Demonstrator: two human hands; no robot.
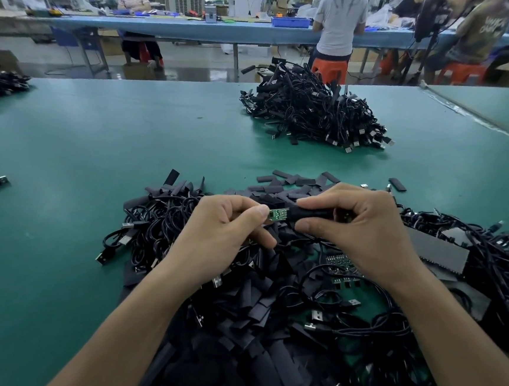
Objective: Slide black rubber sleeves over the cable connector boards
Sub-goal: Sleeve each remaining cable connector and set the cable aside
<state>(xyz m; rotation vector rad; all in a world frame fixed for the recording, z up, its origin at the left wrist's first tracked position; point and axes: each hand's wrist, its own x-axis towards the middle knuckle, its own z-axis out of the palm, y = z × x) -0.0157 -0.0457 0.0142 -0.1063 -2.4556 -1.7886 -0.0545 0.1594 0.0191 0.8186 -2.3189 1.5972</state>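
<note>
Two hands are raised over the worktop [119, 137]. The board [276, 215] is pinched by the left hand [220, 236], and the sleeve [310, 212] is gripped by the right hand [364, 226]. Both are aligned left to right, with the sleeve's mouth set at the board's right end.

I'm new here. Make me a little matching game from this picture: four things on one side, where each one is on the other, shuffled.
Things: 1 green board; 2 black sleeve; 3 far cable heap; 4 blue bin.
Places: a back bench; b in the right hand; c pinched by the left hand; d green table, beyond both hands.
Pairs: 1-c, 2-b, 3-d, 4-a.
</note>
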